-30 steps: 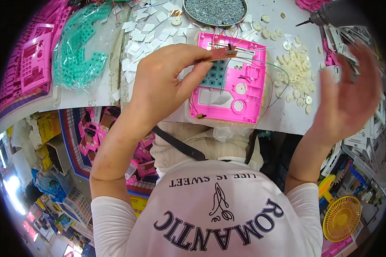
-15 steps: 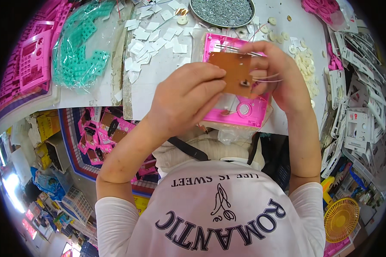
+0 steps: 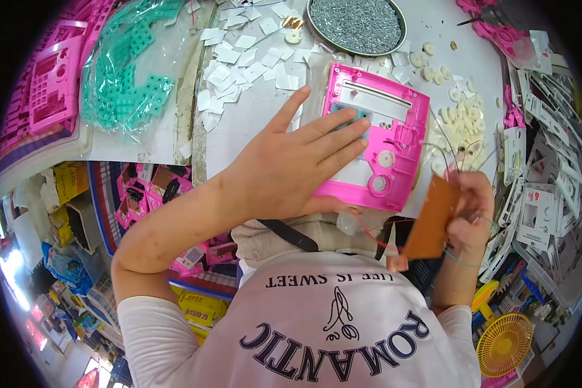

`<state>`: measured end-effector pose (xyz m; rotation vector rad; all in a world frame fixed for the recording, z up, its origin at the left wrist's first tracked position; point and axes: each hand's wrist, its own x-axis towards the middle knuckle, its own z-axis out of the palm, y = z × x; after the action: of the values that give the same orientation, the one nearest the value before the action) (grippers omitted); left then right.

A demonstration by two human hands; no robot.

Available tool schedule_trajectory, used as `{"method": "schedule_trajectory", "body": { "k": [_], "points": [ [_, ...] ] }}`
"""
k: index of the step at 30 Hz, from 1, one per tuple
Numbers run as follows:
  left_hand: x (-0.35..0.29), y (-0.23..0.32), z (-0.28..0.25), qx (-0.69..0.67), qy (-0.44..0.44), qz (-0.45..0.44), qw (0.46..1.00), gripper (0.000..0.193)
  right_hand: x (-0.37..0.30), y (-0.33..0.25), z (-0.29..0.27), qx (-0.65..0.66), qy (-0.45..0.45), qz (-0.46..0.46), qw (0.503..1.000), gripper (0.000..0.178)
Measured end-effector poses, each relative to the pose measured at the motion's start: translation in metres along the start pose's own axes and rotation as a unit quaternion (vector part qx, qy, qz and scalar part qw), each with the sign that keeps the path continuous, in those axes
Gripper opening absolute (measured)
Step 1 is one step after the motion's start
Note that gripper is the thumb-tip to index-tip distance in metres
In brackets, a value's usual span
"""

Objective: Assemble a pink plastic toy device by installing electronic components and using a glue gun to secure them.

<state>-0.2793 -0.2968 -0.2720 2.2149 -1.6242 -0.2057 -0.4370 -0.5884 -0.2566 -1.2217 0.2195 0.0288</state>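
Note:
A pink plastic housing point(image 3: 401, 184) lies tilted on the table in front of me, its hollow side up. Across its left side my left hand point(image 3: 284, 161) is spread flat, fingers stretched out. The fingertips rest over a teal keypad point(image 3: 346, 114) inside the housing, which they partly cover. To the right, off the housing's near corner, my right hand point(image 3: 470, 210) grips a brown circuit board point(image 3: 431, 218) by its right edge. Thin wires trail from the board, a red one point(image 3: 376, 240) running toward my left thumb.
Beyond the housing stand a round metal tray point(image 3: 312, 27) of screws and scattered white paper squares point(image 3: 242, 59). Cream plastic pieces point(image 3: 464, 119) lie at right. A bag of teal keypads point(image 3: 129, 87) and pink panels point(image 3: 52, 87) fill the left; white panels point(image 3: 540, 194) are stacked at right.
The circuit board has moved from above the housing down to the right, now in my right hand only. My left hand has let go of it and spread over the housing.

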Motion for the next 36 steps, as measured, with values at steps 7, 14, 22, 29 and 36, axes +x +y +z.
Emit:
{"method": "schedule_trajectory", "body": {
  "k": [7, 14, 22, 29, 36],
  "points": [
    [0.002, 0.003, -0.002, 0.028, -0.054, 0.003, 0.998, 0.096, -0.017, -0.009, 0.002, 0.005, 0.015, -0.016, 1.000, 0.054],
    [0.008, -0.002, -0.009, 0.012, -0.060, 0.008, 0.998, 0.096, -0.013, -0.011, 0.013, 0.036, -0.003, -0.006, 0.999, 0.050],
    [0.013, 0.002, -0.008, 0.079, -0.072, -0.009, 0.994, 0.101, -0.006, -0.013, 0.022, 0.069, -0.029, -0.004, 0.997, 0.045],
    [0.008, -0.003, -0.006, 0.016, -0.065, -0.008, 0.998, 0.103, -0.005, -0.021, 0.032, 0.046, 0.001, -0.016, 0.999, 0.043],
    [0.004, -0.015, -0.013, -0.017, -0.025, 0.023, 0.999, 0.097, -0.008, -0.019, 0.030, 0.035, 0.015, -0.006, 0.999, 0.042]
  ]
}}
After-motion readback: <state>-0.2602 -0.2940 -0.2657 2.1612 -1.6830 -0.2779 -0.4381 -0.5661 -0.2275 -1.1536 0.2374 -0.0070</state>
